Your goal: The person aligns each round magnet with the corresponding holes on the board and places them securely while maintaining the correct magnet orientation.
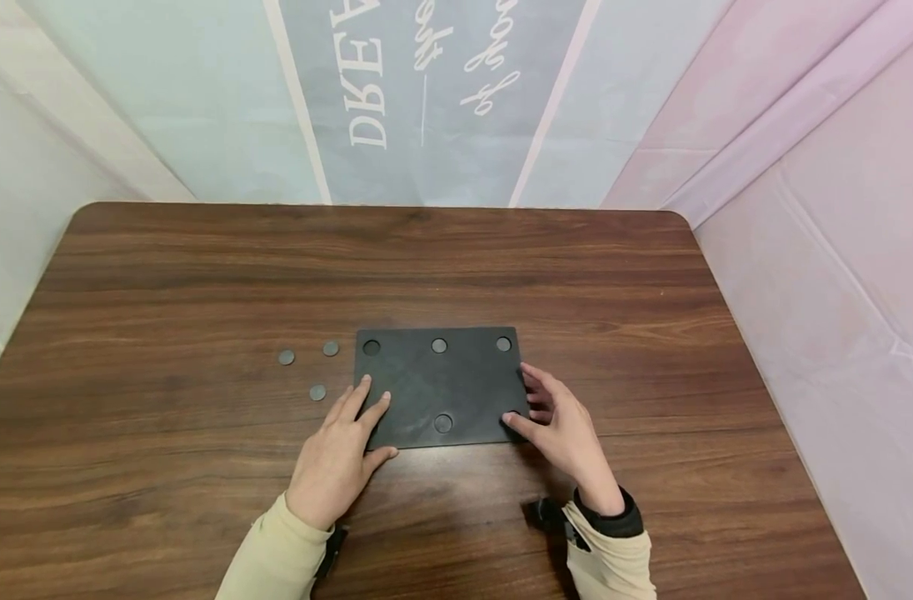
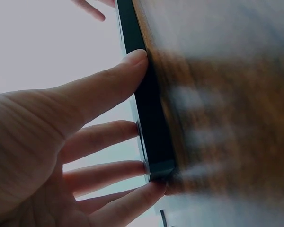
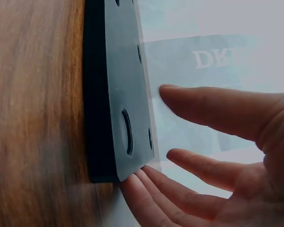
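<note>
Head view from above, facing forward and down; wrist views low, close, seemingly sideways, sharing the dark board (image 1: 456, 379)

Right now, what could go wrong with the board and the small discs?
If the dark board is pushed leftward, it might knock the three loose discs beside it. The left grip lies near one of them, so a careless move could sweep it away. If the board is tilted, the seated disc at far middle could slip out.

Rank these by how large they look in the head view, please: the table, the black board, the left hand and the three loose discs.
1. Table
2. Black board
3. Left hand
4. Loose discs: all three look alike, so unranked.
</note>
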`<control>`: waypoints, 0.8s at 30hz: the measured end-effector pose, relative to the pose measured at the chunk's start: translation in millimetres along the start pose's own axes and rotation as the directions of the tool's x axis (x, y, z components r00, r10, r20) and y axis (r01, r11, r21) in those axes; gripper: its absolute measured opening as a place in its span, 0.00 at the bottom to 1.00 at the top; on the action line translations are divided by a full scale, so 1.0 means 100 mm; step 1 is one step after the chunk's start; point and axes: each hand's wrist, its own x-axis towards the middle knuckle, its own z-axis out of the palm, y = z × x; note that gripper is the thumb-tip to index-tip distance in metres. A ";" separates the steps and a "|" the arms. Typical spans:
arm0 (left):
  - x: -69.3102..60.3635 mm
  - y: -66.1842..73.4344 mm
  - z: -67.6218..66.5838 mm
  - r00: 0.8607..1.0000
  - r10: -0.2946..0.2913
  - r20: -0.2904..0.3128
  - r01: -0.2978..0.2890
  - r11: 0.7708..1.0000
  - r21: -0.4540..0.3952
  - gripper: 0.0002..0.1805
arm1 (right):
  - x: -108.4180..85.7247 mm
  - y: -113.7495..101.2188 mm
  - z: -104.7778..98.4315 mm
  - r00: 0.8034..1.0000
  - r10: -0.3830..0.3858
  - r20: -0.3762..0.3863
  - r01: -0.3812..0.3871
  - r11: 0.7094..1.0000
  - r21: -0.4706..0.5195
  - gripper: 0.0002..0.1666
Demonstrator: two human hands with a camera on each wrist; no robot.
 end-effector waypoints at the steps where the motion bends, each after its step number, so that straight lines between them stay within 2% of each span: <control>1: 0.00 0.00 0.00 1.000 -0.001 0.002 0.001 1.000 -0.001 0.36 | 0.00 0.01 0.00 1.000 -0.014 -0.003 0.014 1.000 -0.009 0.40; 5: 0.00 0.01 -0.01 1.000 -0.003 0.007 0.003 1.000 0.000 0.35 | -0.02 0.02 0.00 0.999 -0.052 0.000 0.051 0.998 -0.048 0.40; 14: 0.00 0.01 -0.01 1.000 0.005 -0.007 -0.005 1.000 0.001 0.35 | -0.05 0.01 0.00 0.999 -0.019 0.038 0.022 0.996 -0.092 0.43; 24: 0.00 0.01 -0.02 1.000 0.012 0.003 -0.012 1.000 0.001 0.36 | -0.06 0.03 0.01 0.999 -0.025 0.027 0.028 0.994 -0.104 0.44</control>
